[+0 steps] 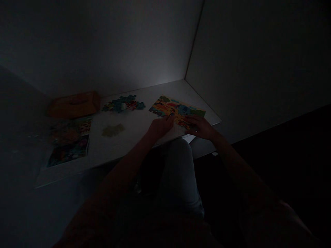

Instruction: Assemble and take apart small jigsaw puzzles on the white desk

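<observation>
A colourful, partly joined jigsaw puzzle (pixel 167 104) lies on the right part of the white table. At its near left edge is my left hand (pixel 160 126), fingers bent and drawn together; whatever they may hold is hidden in the dim light. My right hand (pixel 201 127) rests over the puzzle's near right part, with its fingers stretched out across the pieces and its thumb apart, near the table's front edge. Both hands cover some of the near pieces.
Left of the puzzle is a heap of loose jigsaw pieces (pixel 124 104), with a smaller pale yellowish cluster (pixel 113 130) nearer me. An orange box (pixel 73 105) stands against the wall (pixel 124 44). Printed picture sheets (pixel 69 151) lie at the left of the table (pixel 108 148). The room is very dark.
</observation>
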A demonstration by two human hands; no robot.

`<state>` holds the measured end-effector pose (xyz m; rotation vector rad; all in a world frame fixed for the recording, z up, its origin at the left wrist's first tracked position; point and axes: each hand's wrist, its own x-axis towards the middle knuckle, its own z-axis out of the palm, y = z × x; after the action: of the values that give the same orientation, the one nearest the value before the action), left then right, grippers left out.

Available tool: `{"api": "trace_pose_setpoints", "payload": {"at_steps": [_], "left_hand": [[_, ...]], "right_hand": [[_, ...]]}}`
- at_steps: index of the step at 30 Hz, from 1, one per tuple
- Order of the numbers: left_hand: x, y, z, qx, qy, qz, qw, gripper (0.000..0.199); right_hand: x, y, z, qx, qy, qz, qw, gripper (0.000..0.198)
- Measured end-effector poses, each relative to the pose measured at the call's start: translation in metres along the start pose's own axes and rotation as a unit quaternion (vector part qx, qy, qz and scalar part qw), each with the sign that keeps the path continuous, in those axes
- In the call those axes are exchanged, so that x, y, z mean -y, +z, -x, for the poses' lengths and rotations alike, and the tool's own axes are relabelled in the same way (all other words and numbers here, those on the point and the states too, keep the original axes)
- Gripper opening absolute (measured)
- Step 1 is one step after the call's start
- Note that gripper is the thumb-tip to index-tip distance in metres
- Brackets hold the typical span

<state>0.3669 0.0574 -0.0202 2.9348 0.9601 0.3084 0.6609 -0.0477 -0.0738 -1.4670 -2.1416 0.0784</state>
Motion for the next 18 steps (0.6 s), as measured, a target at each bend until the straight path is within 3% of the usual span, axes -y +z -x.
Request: {"api": "trace_pose_setpoints", "payload": {"at_steps": [5, 9, 12, 18], "left_hand": [[0.007, 0.004, 0.000, -0.002, -0.039, -0.001, 0.999, 0.054], [0.010, -0.006, 0.004, -0.034, -0.062, 0.062, 0.996, 0.048], [0.018, -0.010, 0.006, -0.070, -0.053, 0.085, 0.992, 0.044], [0.024, 0.006, 0.027, -0.064, -0.009, 0.104, 0.992, 0.040]], "right_hand": [[0.010, 0.002, -0.013, -0.001, 0.059, 0.050, 0.997, 0.051], [0.026, -0.003, -0.024, 0.045, 0.089, 0.133, 0.986, 0.053], [0.033, -0.008, -0.029, 0.071, 0.088, 0.163, 0.980, 0.056], [0.027, -0.018, -0.033, 0.071, 0.088, 0.136, 0.984, 0.049]]}}
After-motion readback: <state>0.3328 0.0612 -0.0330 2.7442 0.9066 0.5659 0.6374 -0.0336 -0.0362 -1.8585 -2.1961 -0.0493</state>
